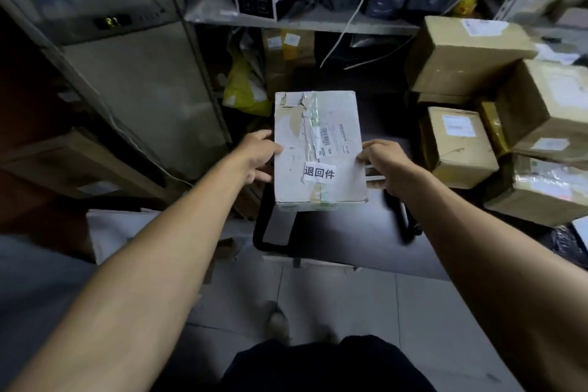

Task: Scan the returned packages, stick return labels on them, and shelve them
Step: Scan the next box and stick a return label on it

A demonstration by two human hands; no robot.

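Observation:
A white taped package (318,149) is held in front of me, above a dark cart. Its top carries a barcode label and a white return label (319,172) with black characters near my end. My left hand (259,157) grips the package's left side. My right hand (386,165) holds its right side, and some thin white strips show between those fingers and the box.
A metal shelf (305,24) ahead holds dark bags and a black box. Brown cardboard boxes (461,57) are stacked at the right. A yellow bag (243,89) lies under the shelf. A grey cabinet (136,79) stands at the left. The dark cart (343,229) is below.

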